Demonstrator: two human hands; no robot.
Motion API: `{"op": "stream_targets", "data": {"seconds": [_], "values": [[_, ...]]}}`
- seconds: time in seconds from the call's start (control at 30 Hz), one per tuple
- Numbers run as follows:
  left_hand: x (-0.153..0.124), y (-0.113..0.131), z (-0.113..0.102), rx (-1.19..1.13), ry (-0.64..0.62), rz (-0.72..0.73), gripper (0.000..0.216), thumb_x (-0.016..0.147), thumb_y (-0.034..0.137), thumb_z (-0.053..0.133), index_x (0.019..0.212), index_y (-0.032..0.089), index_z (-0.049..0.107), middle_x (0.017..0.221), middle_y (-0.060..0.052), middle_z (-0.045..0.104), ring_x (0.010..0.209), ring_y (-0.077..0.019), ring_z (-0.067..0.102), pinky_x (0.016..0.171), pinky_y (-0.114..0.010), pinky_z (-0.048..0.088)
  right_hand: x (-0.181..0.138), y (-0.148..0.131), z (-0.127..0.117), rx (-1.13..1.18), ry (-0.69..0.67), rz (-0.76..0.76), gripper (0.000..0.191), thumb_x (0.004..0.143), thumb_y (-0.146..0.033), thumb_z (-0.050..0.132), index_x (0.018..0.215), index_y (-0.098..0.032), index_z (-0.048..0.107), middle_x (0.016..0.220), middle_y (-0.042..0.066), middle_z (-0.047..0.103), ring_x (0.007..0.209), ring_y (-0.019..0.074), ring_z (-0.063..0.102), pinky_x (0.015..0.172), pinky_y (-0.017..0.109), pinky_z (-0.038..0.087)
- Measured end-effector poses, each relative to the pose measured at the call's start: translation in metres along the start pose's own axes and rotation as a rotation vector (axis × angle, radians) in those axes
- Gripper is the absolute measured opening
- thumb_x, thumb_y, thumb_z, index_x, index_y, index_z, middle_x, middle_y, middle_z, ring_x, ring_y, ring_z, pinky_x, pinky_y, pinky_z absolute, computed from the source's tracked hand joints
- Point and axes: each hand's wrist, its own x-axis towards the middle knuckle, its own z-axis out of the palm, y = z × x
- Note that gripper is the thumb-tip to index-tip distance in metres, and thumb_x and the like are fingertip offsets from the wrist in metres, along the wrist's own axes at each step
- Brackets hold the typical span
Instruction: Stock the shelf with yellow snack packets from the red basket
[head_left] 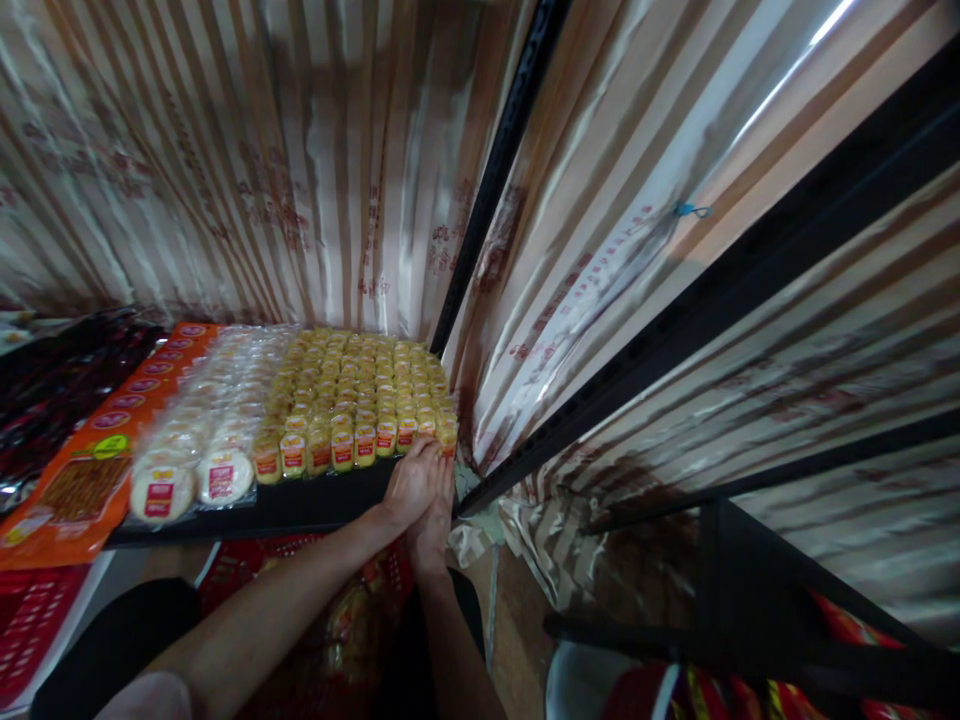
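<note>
Where yellow packets [352, 390] meet black post [495, 180], left hand [410, 482], right hand [435, 527], fingers' state unclear.

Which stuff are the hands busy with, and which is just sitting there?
Busy with: left hand, right hand, yellow packs.
Just sitting: white round cakes, orange packets, dark packets, striped sheet.

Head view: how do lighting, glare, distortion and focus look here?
Head view: dim, with one glare streak on the striped sheeting; head view is wide-angle, splaying the black rail; bottom corners sink into shadow; yellow packets, left hand and right hand are soft but readable.
</note>
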Motion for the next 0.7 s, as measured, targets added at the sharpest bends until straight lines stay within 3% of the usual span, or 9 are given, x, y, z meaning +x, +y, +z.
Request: {"op": "stream_targets", "data": {"seconds": [0.2, 0.3, 0.43, 0.53, 0.63, 0.7], "values": [[0.022, -0.012, -0.037, 0.026, 0.011, -0.049, 0.036, 0.083, 0.013, 0.037, 0.113, 0.014, 0.057, 0.115, -0.01, 0.059, 0.112, -0.0187, 0.051, 0.102, -0.034, 0.041, 0.001, -0.003, -0.001, 0.035, -0.001, 0.017, 0.049, 0.083, -0.013, 0.033, 0.131, -0.008, 0.04, 0.137, 0.019, 0.039, 0.136, 0.0263, 0.017, 0.106, 0.05, 0.024], [0.012, -0.007, -0.054, 0.003, 0.099, -0.041, 0.032, 0.083, 0.014, 0.038, 0.107, 0.014, 0.06, 0.111, -0.009, 0.058, 0.104, -0.0163, 0.054, 0.096, -0.03, 0.045, 0.002, -0.005, -0.007, 0.13, 0.058, 0.102, 0.047, 0.085, -0.016, 0.032, 0.131, -0.006, 0.036, 0.139, 0.021, 0.032, 0.134, 0.0268, 0.02, 0.105, 0.047, 0.028], [-0.035, -0.008, -0.073, -0.052, 0.136, -0.014, 0.03, 0.081, 0.01, 0.037, 0.099, 0.015, 0.061, 0.101, -0.008, 0.058, 0.094, -0.0139, 0.057, 0.087, -0.027, 0.049, 0.0, -0.017, -0.022, 0.209, 0.059, 0.099, 0.05, 0.084, -0.013, 0.028, 0.133, -0.008, 0.032, 0.143, 0.018, 0.024, 0.134, 0.0246, 0.019, 0.106, 0.043, 0.027], [-0.083, -0.021, -0.087, -0.07, 0.128, -0.048, 0.03, 0.081, 0.009, 0.036, 0.093, 0.016, 0.062, 0.093, -0.006, 0.059, 0.09, -0.0137, 0.057, 0.083, -0.027, 0.048, -0.014, -0.039, -0.032, 0.301, 0.093, 0.019, 0.043, 0.086, -0.014, 0.028, 0.127, -0.01, 0.04, 0.132, 0.017, 0.04, 0.127, 0.0223, 0.033, 0.103, 0.041, 0.032], [-0.131, -0.046, -0.097, -0.047, 0.048, -0.239, 0.027, 0.081, 0.01, 0.037, 0.084, 0.017, 0.063, 0.083, -0.005, 0.06, 0.083, -0.0141, 0.057, 0.078, -0.026, 0.048, -0.043, -0.065, -0.03, 0.444, 0.096, -0.026, 0.033, 0.088, -0.018, 0.032, 0.116, -0.012, 0.048, 0.111, 0.013, 0.055, 0.109, 0.0189, 0.049, 0.095, 0.037, 0.04], [-0.157, -0.068, -0.099, -0.005, -0.044, -0.397, 0.023, 0.079, 0.011, 0.042, 0.083, 0.016, 0.063, 0.084, -0.006, 0.062, 0.082, -0.0159, 0.058, 0.077, -0.028, 0.047, -0.067, -0.08, -0.017, 0.522, -0.001, 0.016, 0.029, 0.088, -0.02, 0.032, 0.107, -0.014, 0.053, 0.101, 0.011, 0.059, 0.099, 0.0173, 0.054, 0.09, 0.034, 0.044]]}}
